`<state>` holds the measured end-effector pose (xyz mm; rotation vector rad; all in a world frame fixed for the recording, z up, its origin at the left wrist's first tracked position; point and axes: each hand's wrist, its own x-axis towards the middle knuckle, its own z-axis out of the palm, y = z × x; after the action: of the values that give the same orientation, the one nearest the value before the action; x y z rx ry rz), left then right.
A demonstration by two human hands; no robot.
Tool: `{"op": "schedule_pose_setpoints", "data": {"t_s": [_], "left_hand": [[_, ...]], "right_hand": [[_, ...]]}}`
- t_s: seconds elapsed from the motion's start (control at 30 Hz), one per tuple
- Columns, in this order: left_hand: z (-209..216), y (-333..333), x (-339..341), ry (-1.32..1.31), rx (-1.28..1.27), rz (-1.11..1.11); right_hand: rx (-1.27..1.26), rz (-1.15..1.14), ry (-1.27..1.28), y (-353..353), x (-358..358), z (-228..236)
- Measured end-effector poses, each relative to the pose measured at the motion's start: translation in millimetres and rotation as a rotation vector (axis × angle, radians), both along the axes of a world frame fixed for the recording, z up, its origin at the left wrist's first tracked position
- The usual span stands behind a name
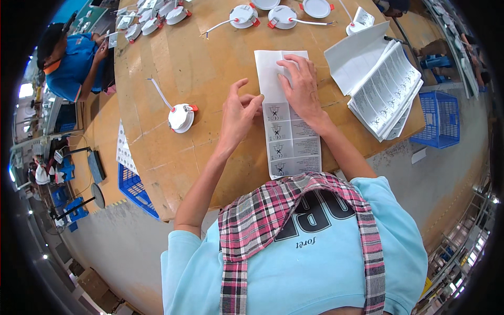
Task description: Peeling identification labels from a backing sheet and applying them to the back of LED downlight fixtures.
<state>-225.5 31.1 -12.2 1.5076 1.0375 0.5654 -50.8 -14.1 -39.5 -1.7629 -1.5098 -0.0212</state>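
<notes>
Resting on the blank upper half of the long paper sheet (pixel 292 140), your right hand (pixel 300 86) lies palm down, its fingers slightly spread and its thumb a narrow gap from the forefinger. Your left hand (pixel 242 108) is at the sheet's left edge, toward ten o'clock from its middle. Its forefinger is raised apart from the thumb while the other fingers bend; you cannot tell from this view whether they pinch the paper.

The sheet is right in front of you on the brown table (pixel 210 68), running from twelve to six o'clock, with grey printed panels on its lower half and its near end close to your plaid strap (pixel 262 223).

Taking the sheet's middle as the clock's centre, you have a round white lamp (pixel 181 117) at nine o'clock, with red clips and a pale wire. More white lamps (pixel 283 17) lie at twelve, and a pile of lamps (pixel 149 18) is at ten. A fanned stack of printed sheets (pixel 386 92) spreads between two and three, with a blue crate (pixel 437 119) beyond it. Another person (pixel 73 68) sits between nine and ten o'clock, beside the table.
</notes>
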Motion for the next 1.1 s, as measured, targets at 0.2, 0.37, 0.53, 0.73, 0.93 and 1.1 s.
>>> {"op": "schedule_pose_setpoints", "data": {"t_s": [0.2, 0.37, 0.53, 0.73, 0.93, 1.1], "left_hand": [[-3.9, 2.9, -6.8, -0.105, -0.330, -0.066], [-0.1, -1.5, -10.8, -0.168, -0.330, -0.014], [3.5, -12.1, -12.5, -0.177, -0.304, 0.013], [7.5, -16.2, -6.3, -0.183, -0.269, 0.029], [1.9, -15.6, -4.9, -0.139, -0.168, 0.021], [-0.3, -14.7, -4.3, -0.115, -0.118, -0.017]], "right_hand": [[0.048, 0.145, 0.072, -9.5, -5.5, 16.0], [-0.089, 0.424, 0.053, -40.3, -6.5, 32.8], [-0.124, 0.402, 0.075, -48.9, -11.9, 37.5], [-0.166, 0.415, 0.093, -43.6, -11.2, 43.0], [-0.203, 0.423, 0.037, -37.8, -12.4, 42.7], [-0.260, 0.375, 0.079, -38.3, -9.7, 40.1]]}}
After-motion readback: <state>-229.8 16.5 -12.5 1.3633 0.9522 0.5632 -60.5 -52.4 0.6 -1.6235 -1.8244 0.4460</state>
